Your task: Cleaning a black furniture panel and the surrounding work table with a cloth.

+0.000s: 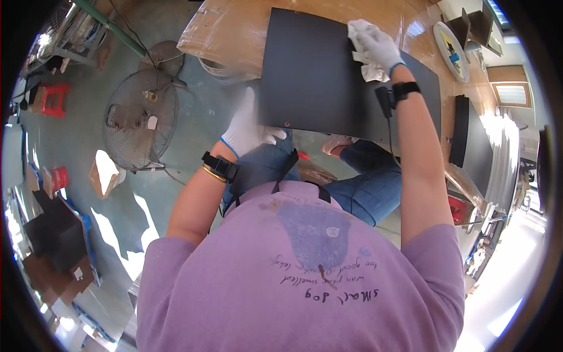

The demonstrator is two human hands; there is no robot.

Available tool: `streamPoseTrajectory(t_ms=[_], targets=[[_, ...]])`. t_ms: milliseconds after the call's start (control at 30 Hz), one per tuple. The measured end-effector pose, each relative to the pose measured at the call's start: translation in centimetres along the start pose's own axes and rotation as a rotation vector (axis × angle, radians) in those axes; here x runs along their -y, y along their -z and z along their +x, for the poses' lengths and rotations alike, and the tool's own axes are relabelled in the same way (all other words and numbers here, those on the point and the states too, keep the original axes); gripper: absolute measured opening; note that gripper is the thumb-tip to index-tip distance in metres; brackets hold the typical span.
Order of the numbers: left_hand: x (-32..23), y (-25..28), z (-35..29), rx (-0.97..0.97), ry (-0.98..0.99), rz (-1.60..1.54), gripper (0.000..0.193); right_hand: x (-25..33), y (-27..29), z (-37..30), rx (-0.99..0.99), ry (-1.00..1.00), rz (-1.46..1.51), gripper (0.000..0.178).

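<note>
A flat black panel (316,76) lies over the near edge of the wrapped table, its near side overhanging my legs. My right hand (381,50), in a white glove, presses a crumpled white cloth (360,35) onto the far right part of the panel. Its fingers are closed over the cloth. My left hand (246,126), also gloved in white, is by the panel's near left corner. Its fingers are spread, one part pointing up beside the left edge and the others below the near edge. Part of that hand is blurred, so contact with the panel is unclear.
The table (234,35) is covered in clear film. Right of the panel are a round white tray (451,51) and more black panels (469,132). On the floor to the left stand a large fan (141,120), a red stool (54,100) and a cardboard box (107,175).
</note>
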State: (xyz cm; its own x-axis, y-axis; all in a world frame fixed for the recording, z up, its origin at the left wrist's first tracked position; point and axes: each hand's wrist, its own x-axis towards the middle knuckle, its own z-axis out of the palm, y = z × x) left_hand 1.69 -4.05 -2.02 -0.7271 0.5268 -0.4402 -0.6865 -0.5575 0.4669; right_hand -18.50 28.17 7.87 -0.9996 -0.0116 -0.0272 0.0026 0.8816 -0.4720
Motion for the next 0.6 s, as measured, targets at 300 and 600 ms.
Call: streamPoseTrajectory(t_ms=[300, 600], targets=[[-1.2, -4.2, -1.3, -0.174, -0.057, -0.160, 0.098, 10.1, -5.7, -18.8, 0.261, 0.622, -0.105, 0.020], [-1.5, -2.2, -0.9, -0.127, -0.006, -0.045, 0.095, -15.3, 7.2, -25.6, -0.214, -0.251, -0.232, 0.018]])
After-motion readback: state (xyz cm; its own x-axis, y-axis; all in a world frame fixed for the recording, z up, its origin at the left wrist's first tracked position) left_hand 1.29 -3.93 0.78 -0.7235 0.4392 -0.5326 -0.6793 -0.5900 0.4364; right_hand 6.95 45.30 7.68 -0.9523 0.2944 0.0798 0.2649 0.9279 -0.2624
